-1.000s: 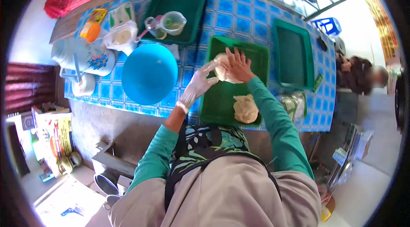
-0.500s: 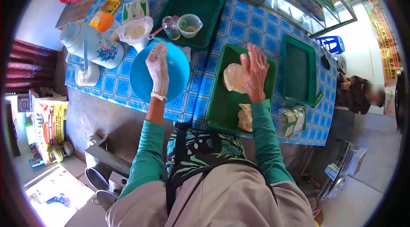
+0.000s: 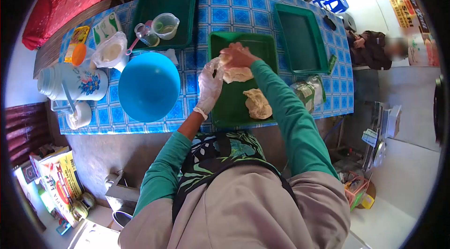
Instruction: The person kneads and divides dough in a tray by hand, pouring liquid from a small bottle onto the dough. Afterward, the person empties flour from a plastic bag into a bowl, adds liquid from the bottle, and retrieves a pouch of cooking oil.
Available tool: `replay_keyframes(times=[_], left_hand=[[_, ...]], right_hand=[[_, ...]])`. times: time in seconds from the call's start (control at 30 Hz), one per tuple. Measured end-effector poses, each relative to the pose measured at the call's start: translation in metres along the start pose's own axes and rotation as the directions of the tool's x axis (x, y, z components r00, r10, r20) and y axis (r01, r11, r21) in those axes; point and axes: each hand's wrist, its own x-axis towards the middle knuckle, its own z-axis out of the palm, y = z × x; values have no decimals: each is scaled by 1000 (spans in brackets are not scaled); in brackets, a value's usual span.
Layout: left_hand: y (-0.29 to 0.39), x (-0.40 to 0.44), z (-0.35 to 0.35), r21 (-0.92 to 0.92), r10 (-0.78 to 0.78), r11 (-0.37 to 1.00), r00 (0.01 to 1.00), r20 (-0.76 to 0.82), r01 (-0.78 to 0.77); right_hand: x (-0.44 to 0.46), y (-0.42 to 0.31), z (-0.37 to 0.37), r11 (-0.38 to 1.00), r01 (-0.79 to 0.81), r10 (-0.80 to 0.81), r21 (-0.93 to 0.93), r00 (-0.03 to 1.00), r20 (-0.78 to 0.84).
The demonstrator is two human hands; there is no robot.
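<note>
In the green tray (image 3: 241, 108) lie two pieces of pale dough. My right hand (image 3: 238, 56), bare, reaches across the upper dough piece (image 3: 236, 75) with its fingers bent over the far left edge. At that same edge my left hand (image 3: 210, 85), in a clear glove, curls its thumb and fingers about the dough; the fingertips are partly hidden. The lower dough piece (image 3: 258, 104) rests untouched near the tray's front. Left of the tray stands a blue bowl (image 3: 149, 87), its inside showing no contents.
A dark green tray (image 3: 161, 3) at the back left holds a measuring cup (image 3: 165, 26) and a small jar. Another green tray (image 3: 301, 38) lies to the right. A flowered thermos (image 3: 75, 81) stands at far left. A person (image 3: 375, 50) sits at right.
My left hand has moved right from over the blue bowl to the upper dough. The right hand has shifted left onto that dough, whose edge is now gripped. The view has turned rightward.
</note>
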Motion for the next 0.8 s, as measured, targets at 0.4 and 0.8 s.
replay_keyframes(times=[0.4,0.8], left_hand=[[-41,-35,75,409,169,890,978,120,-204],[-46,64,114,850,210,489,972,103,-195]], right_hand=[[-105,-98,-57,813,-446,539,373,819,-195],[-40,18,5,930,-233,105,-285,911,-399]])
